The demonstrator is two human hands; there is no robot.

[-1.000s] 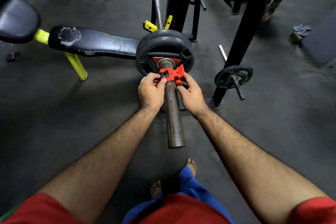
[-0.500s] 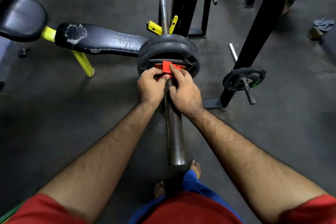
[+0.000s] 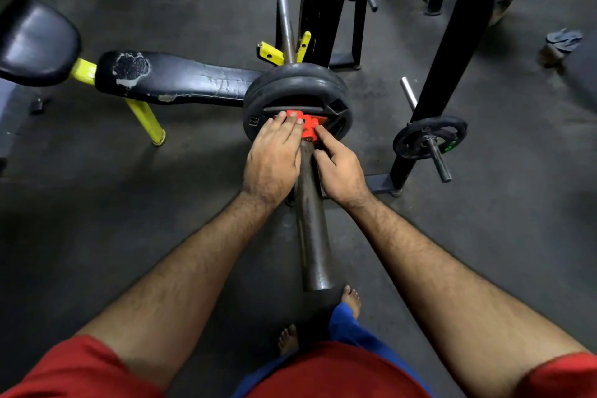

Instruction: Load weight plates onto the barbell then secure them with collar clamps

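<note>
— Two plates (image 3: 295, 87) sit side by side on the barbell (image 3: 311, 229), right?

— Yes, black ones, upright, pressed flat against each other. The bar's long axis runs from the bottom middle straight away from the person; its thick bare end points back toward the person's bare feet (image 3: 352, 299), and the thin shaft goes on past the plates, up to the yellow hooks (image 3: 269, 53) of the rack.

— And the red clamp (image 3: 307, 126)?

— It sits round the thick part of the bar, right against the face of the near plate.

— What are the hands doing?

— The left hand (image 3: 273, 160) lies over the bar with fingers stretched out nearly straight, the fingertips resting on the clamp's left side. The right hand (image 3: 339, 168) has its forefinger extended, touching the clamp's right side, and the other fingers loosely bent beside the bar. Neither hand wraps around the clamp.

— Anything holding other things nearby?

— A black stand to the right carries a small plate (image 3: 429, 136) on one of its pegs. To the left is a worn black bench (image 3: 174, 79) with yellow legs.
</note>
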